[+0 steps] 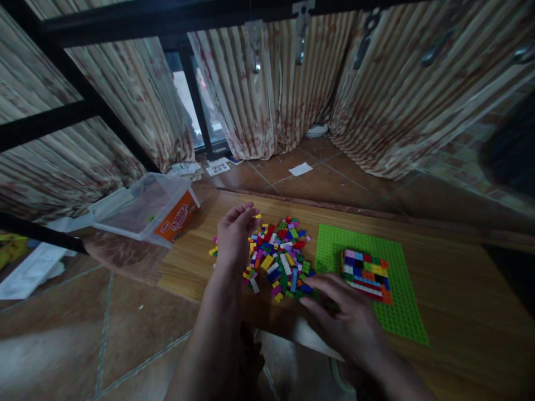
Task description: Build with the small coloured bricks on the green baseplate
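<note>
A heap of loose toy bricks in many colours lies on the wooden table. Above its far left part, my left hand has its fingers pinched together, with a small yellow brick at the fingertips. My right hand is at the heap's near right edge, thumb and fingers apart around some blue bricks; whether it touches them I cannot tell. On the green baseplate to the right sits a flat block of joined bricks in mixed colours.
A clear plastic bin with an orange label stands beyond the table's left end. Papers lie on the tiled floor by striped curtains. A dark metal frame with hooks crosses overhead. The wooden table continues rightward.
</note>
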### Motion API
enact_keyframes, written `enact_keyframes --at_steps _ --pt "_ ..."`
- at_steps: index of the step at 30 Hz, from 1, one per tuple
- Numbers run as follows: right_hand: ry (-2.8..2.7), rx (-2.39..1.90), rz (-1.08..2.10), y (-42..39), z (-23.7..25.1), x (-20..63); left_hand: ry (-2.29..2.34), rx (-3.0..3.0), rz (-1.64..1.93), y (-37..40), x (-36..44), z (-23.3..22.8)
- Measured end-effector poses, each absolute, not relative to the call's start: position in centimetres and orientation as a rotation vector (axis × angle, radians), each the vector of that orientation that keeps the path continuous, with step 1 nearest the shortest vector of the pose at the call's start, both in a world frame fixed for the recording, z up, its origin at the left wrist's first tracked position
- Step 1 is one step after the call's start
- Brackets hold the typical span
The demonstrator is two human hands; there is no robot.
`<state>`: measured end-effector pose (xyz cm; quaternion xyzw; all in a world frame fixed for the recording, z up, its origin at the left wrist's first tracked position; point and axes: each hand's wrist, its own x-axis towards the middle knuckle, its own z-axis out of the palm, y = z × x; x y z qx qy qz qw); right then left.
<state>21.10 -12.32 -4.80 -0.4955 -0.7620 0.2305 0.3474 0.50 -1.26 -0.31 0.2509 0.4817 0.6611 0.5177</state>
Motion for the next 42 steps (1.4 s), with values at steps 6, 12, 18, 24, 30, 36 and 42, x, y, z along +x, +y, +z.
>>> enact_keyframes --at_steps 6,12,18,24,30,36,42 --pt "-2.181 -1.441 0.620 -12.3 -5.9 21.4 1.155 0.627 1.560 -1.1 -0.3 -0.6" --pt "-2.177 -1.451 0.656 -12.0 -6.5 20.8 1.148 0.626 1.547 -1.0 -0.3 -0.7" --pt "-2.133 -1.400 0.646 -11.7 -7.1 20.0 1.162 0.615 1.517 -1.1 -0.3 -0.8" --pt "-2.112 -1.342 0.647 -11.5 -6.9 19.1 1.164 0.648 1.487 -1.1 -0.1 -0.8" --pt "-2.103 -1.312 0.660 -11.7 -6.7 19.3 1.166 0.666 1.470 -1.1 0.1 -1.0" --pt "-2.158 -1.354 0.633 -11.8 -6.8 20.0 1.153 0.685 1.473 -1.0 0.1 -1.1" --pt "-2.137 -1.399 0.633 -11.4 -6.4 20.4 1.175 0.661 1.474 -1.1 0.0 -0.9"
